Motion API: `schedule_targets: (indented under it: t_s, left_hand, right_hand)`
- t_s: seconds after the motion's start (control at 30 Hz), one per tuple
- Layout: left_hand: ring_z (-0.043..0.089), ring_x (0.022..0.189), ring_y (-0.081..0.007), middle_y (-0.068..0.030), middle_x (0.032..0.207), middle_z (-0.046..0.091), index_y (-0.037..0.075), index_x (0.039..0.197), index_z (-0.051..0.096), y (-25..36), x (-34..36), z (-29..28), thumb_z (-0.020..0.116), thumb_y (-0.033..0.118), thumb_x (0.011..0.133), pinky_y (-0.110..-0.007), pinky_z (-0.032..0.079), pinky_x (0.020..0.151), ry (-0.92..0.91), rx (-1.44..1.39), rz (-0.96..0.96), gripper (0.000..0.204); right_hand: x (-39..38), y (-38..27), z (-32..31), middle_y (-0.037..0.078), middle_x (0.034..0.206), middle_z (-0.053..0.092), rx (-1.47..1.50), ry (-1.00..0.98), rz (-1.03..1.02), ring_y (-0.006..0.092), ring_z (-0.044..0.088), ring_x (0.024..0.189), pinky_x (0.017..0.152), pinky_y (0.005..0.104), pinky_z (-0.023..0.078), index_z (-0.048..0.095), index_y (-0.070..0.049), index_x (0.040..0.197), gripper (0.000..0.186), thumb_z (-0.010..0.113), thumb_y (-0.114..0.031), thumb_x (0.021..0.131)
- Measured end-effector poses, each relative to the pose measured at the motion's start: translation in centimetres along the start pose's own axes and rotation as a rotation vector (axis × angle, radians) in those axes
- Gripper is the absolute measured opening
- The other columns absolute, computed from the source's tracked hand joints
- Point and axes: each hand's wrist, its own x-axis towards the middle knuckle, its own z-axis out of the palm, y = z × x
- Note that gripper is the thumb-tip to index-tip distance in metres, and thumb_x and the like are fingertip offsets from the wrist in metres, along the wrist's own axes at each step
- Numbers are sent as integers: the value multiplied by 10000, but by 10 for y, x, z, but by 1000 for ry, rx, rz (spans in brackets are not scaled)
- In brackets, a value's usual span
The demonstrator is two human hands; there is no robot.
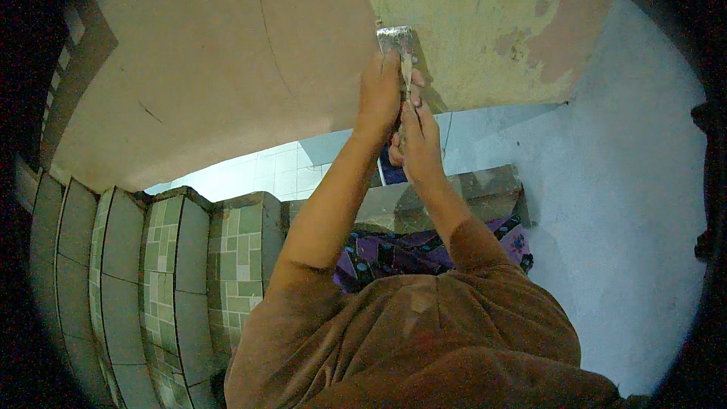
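Hands work together on a flat steel-bladed scraper [397, 39] pressed against the yellowish flaking plaster wall [485, 23]. Left hand [381, 95] clenches near the blade, apparently to bear down; right hand [419, 144] grasps the handle lower, steadying the angle. Green tiled steps [174, 257] lie below.

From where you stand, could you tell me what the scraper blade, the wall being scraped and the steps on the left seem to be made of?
The scraper blade looks like bare metal: grey, shiny, smeared with pale residue. The wall seems to be plaster or render under flaking yellowish paint, with pinkish-brown patches where the coat is gone. The steps look clad in glazed ceramic tile, green and pale squares with visible joints. Both hands, left hand and right hand, grip the tool.
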Motion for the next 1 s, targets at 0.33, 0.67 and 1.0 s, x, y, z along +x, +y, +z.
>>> schedule_targets:
  t_s: [0.33,0.67,1.0]
  left_hand:
    - [461,443,-147,-68,544,526,29,788,586,9,-3,4,355,340,969,-293,384,455,-9,22,-106,427]
    - [485,453,-151,-69,589,556,19,808,583,9,0,-1,373,327,969,-291,404,462,-37,19,-38,406]
    - [509,468,-155,-90,636,581,17,866,553,12,6,-1,351,290,983,-294,423,457,-30,32,-30,359]
  right_hand:
    - [1,0,-6,7,655,423,-63,-45,-13,66,379,441,361,234,297,476,-91,1066,176,443,-246,990]
    - [-3,-17,2,-21,578,398,19,-33,100,47,330,400,344,220,249,464,-105,991,169,427,-270,998]
    - [2,-16,4,-25,562,388,49,-32,61,51,318,379,338,220,244,458,-106,949,165,430,-262,995]
